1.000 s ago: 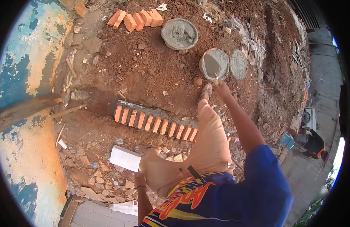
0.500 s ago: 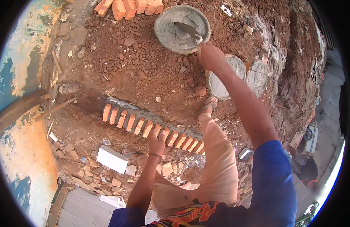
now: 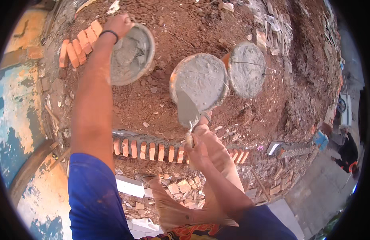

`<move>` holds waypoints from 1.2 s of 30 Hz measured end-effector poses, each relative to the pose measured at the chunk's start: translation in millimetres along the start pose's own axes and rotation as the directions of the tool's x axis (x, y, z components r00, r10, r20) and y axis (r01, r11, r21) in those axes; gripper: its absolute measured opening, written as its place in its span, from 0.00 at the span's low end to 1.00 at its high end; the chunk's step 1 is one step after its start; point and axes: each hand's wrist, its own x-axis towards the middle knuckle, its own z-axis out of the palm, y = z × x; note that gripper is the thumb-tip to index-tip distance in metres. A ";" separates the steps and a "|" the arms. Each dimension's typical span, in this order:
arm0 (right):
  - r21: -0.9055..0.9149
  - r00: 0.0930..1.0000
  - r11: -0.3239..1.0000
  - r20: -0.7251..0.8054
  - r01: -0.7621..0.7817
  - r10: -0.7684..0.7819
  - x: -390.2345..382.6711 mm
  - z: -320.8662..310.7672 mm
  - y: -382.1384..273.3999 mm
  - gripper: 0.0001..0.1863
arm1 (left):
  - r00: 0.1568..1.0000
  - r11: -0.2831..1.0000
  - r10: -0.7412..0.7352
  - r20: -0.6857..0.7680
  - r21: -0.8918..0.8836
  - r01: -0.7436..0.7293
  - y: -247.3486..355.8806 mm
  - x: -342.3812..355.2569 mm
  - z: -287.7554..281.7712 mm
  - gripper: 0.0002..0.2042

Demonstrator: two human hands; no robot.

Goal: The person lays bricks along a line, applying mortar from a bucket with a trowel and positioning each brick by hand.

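My left arm stretches far forward, and my left hand point(image 3: 120, 25) is closed on the far rim of a round mortar tub point(image 3: 133, 56). Grey wet mortar lies inside the tub. Close to my body, my right hand point(image 3: 198, 154) grips a trowel point(image 3: 188, 110) by its handle, the mortar-smeared blade pointing away. The blade overlaps the near edge of a second, mortar-filled bucket point(image 3: 201, 80). Below my right hand runs a row of upright orange bricks point(image 3: 152, 151) set in a mortar bed; my hand and leg hide part of it.
Another full mortar bucket point(image 3: 248, 70) stands to the right. Loose bricks point(image 3: 79, 46) lie left of the tub. A peeling wall point(image 3: 19, 104) with a wooden pole point(image 3: 31, 162) borders the left. Rubble and a white block point(image 3: 129, 185) lie near my feet. Another person point(image 3: 348, 152) is far right.
My left hand has left the brick row and reached out to the tub. My right hand has drawn back from the tub with the trowel. The view has turned.
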 end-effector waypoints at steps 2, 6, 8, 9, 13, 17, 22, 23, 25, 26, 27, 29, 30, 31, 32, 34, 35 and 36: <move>0.168 0.991 0.979 0.087 -0.113 0.099 9.0 -18.9 -8.6 0.22 | 0.962 0.984 0.141 0.232 0.071 -0.161 -5.8 5.2 -27.4 0.13; 0.058 0.994 0.992 0.012 0.110 -0.110 29.2 -25.1 15.6 0.21 | 0.748 0.688 0.518 0.414 0.317 -0.652 -106.9 -62.9 -62.1 0.22; 0.094 0.991 0.987 -0.033 0.132 -0.129 20.6 -39.2 29.4 0.21 | 0.831 0.975 0.183 0.525 0.012 -0.222 -68.4 -81.4 -52.5 0.20; 0.096 0.992 0.988 -0.029 0.125 -0.122 15.7 -39.4 33.1 0.22 | 0.850 0.990 0.138 0.508 -0.098 -0.103 -59.5 -92.6 -48.1 0.14; 0.013 0.995 0.995 0.003 0.102 -0.102 1.5 -23.5 60.6 0.24 | 0.886 0.940 0.050 0.461 -0.322 0.115 -51.1 -148.4 -42.4 0.08; -0.044 0.986 0.988 -0.061 0.151 -0.153 -9.0 16.5 52.6 0.20 | 0.973 0.929 -0.039 0.226 -0.351 0.118 -103.7 -268.3 -65.0 0.20; 0.167 0.986 0.985 -0.167 0.035 -0.006 -38.0 35.3 57.6 0.14 | 0.956 0.859 -0.293 -0.020 -0.445 0.254 7.4 -408.5 -98.4 0.22; 0.197 0.983 0.978 -0.182 0.067 -0.031 -27.6 38.3 83.3 0.15 | 0.936 0.840 -0.345 -0.071 -0.468 0.274 20.0 -439.3 -96.9 0.22; 0.266 0.987 0.963 -0.163 0.038 0.006 -28.8 51.8 112.7 0.17 | 0.832 0.600 -0.548 0.084 -0.654 0.461 33.8 -506.1 -88.8 0.22; 0.299 0.987 0.954 -0.156 0.017 0.031 -43.5 65.2 110.9 0.17 | 0.780 0.555 -0.626 0.015 -0.694 0.459 40.3 -543.5 -76.3 0.22; 0.285 0.987 0.958 -0.157 0.022 0.024 -54.5 71.9 117.5 0.17 | 0.737 0.524 -0.673 -0.057 -0.741 0.420 46.2 -574.9 -58.0 0.21; 0.208 0.990 0.977 -0.143 0.038 -0.008 -74.0 84.9 132.2 0.16 | 0.574 0.205 -0.801 0.170 -0.823 0.530 52.8 -636.2 -39.5 0.20; 0.147 0.990 0.987 -0.135 0.057 -0.037 -84.0 92.5 138.4 0.15 | 0.525 0.174 -0.826 0.205 -0.793 0.583 49.1 -666.1 -33.3 0.19; 0.111 0.993 0.991 -0.101 0.075 -0.064 -87.0 93.3 149.9 0.15 | 0.472 0.137 -0.848 0.243 -0.759 0.637 45.2 -693.8 -25.6 0.19; -0.009 0.987 0.988 -0.048 0.156 -0.156 -84.2 91.4 164.3 0.15 | 0.445 0.112 -0.865 0.231 -0.776 0.621 38.2 -715.9 -3.7 0.19; -0.152 0.970 0.958 0.035 0.245 -0.242 -93.6 97.3 177.4 0.14 | 0.214 -0.229 -0.869 0.445 -0.748 0.623 26.3 -762.9 58.2 0.19; -0.201 0.977 0.956 0.057 0.215 -0.207 -106.5 106.5 183.1 0.13 | 0.199 -0.250 -0.871 0.449 -0.755 0.606 20.2 -781.8 83.0 0.19; -0.249 0.983 0.952 0.076 0.180 -0.166 -116.8 112.3 190.9 0.12 | 0.139 -0.281 -0.880 0.454 -0.735 0.617 14.6 -802.0 103.5 0.19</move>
